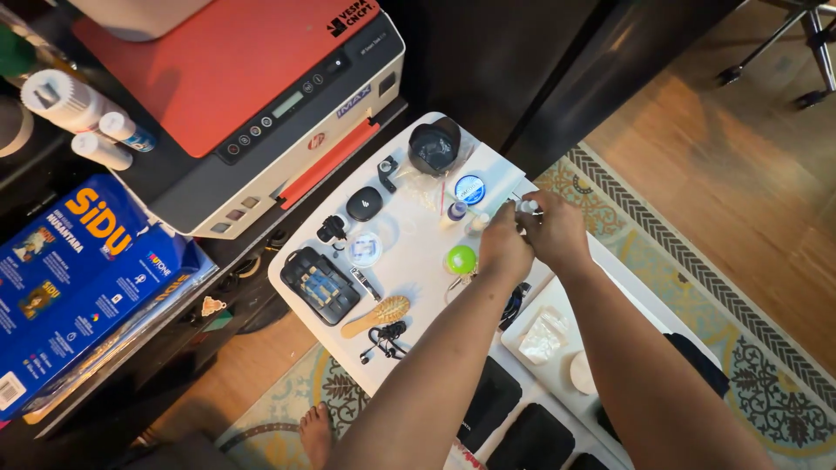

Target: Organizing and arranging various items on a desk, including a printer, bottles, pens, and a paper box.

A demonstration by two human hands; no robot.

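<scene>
Hands meet over the white table (409, 239): left hand (505, 251) and right hand (557, 231) pinch a small white bottle (528, 207) together. Best kept upright, grip steady, clear of the green ball (461, 258).

Tiny item (528, 207) hidden by fingers (538, 218)

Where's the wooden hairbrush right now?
In the head view, the wooden hairbrush lies near the front edge of the white table, between the black case and the left forearm, just below the green ball.
</scene>
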